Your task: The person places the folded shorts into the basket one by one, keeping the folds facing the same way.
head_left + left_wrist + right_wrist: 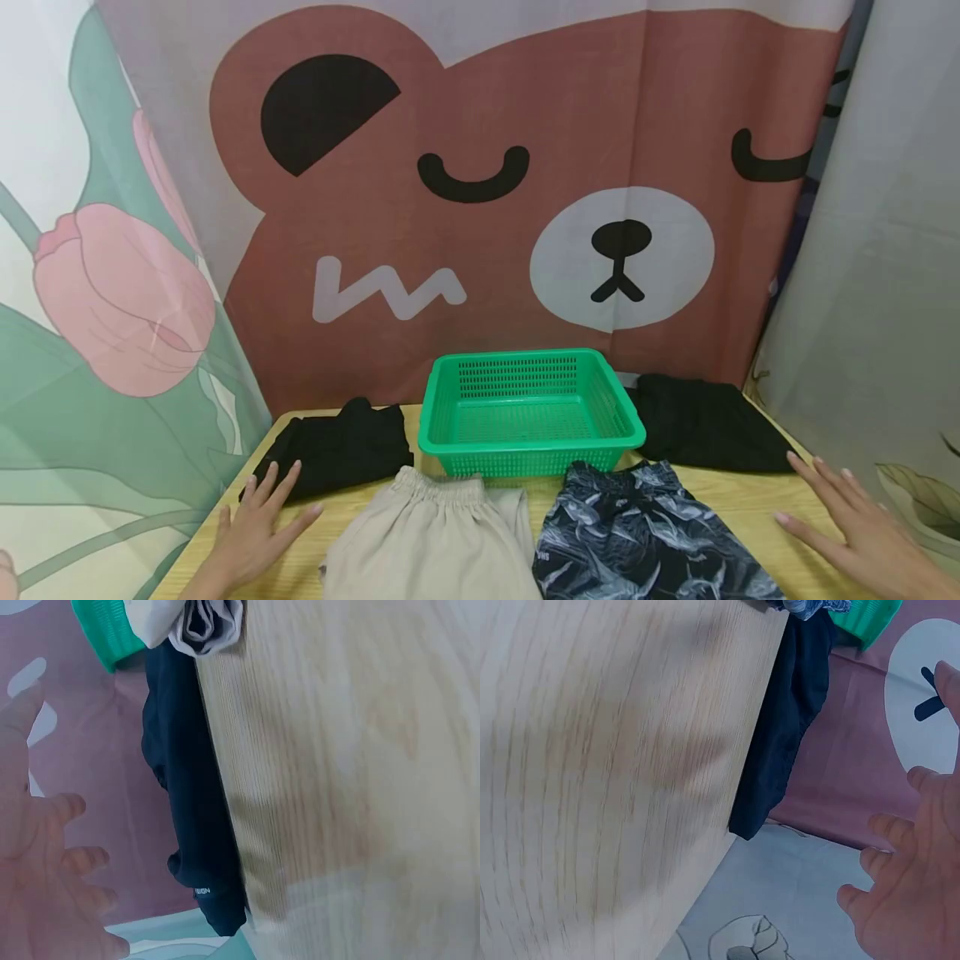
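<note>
Fingers spread, my left hand (251, 533) is held over the table's left side, nearest to a folded black garment (337, 450). My right hand (862, 525), also spread and holding nothing, is at the right near a second folded black garment (712, 423). Between the hands lie beige elastic-waist shorts (438, 542) and dark blue-and-white patterned shorts (645, 542). Behind them stands a green plastic basket (532, 462) with nothing inside. The left wrist view shows the left hand (52, 870) apart from the black garment (195, 787); in the right wrist view the right hand (915, 862) touches nothing.
The light wooden table (757, 508) carries all the garments and the basket. A curtain with a brown bear print (487, 242) hangs right behind it. Flower-printed cloth (127, 300) hangs on the left and a pale curtain (862, 275) on the right.
</note>
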A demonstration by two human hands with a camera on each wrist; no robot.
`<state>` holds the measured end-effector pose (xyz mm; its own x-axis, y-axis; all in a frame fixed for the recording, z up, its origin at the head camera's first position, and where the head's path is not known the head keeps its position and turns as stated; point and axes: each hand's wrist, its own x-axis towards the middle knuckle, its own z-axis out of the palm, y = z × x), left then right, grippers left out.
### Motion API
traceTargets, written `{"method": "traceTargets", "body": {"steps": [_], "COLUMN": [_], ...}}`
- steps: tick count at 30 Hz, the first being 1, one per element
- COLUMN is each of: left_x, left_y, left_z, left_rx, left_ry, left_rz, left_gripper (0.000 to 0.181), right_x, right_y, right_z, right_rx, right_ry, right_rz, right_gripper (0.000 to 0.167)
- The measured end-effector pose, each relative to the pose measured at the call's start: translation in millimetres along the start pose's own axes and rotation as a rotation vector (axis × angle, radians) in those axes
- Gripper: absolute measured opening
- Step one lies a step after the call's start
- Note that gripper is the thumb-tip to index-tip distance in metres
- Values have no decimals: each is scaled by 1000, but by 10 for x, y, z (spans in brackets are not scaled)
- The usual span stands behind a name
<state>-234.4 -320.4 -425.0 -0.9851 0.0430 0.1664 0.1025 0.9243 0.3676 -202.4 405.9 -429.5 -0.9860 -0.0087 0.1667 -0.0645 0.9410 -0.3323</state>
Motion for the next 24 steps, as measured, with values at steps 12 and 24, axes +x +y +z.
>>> {"method": "traceTargets", "body": {"steps": [12,24], "left_x": [17,17], "left_y": [126,209], "left_z": [1,-25], "left_rx": [-69,-148], "left_ry": [0,43], "left_rz": [-9,3], "left_gripper": [79,75], "right_x": [10,22], "right_y": [-134,-217], "right_z": [-113,-189], "right_rx": [61,21], "right_ry": [28,49], "right_rz": [-2,4], "right_gripper": [88,84]}}
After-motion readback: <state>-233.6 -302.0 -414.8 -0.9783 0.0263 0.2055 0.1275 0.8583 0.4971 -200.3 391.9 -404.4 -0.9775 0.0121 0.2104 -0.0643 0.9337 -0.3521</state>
